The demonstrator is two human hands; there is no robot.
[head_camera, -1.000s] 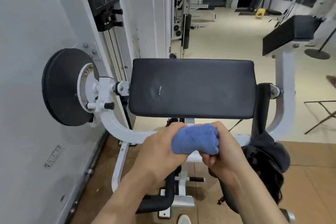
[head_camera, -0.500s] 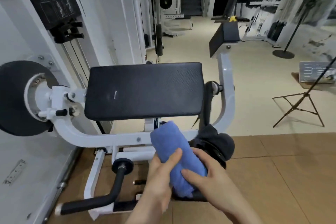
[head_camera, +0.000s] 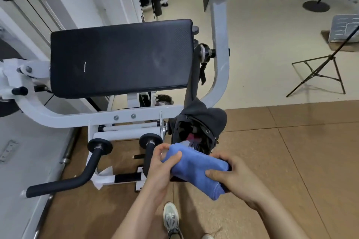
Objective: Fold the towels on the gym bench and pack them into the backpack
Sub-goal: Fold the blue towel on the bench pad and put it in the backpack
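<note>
Fingers of the left hand (head_camera: 158,170) and right hand (head_camera: 236,178) curl around the rolled blue towel (head_camera: 196,167) at the backpack (head_camera: 198,128) mouth.

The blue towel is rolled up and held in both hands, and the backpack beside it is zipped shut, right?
Not quite. The head view shows the backpack open at the top. The blue towel is rolled up, held by the left hand and right hand.

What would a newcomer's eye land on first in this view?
The rolled blue towel low in the middle, held by the left hand and right hand. Just beyond it, the open dark backpack hangs from the white machine frame. Above, the bare black bench pad fills the centre.
</note>
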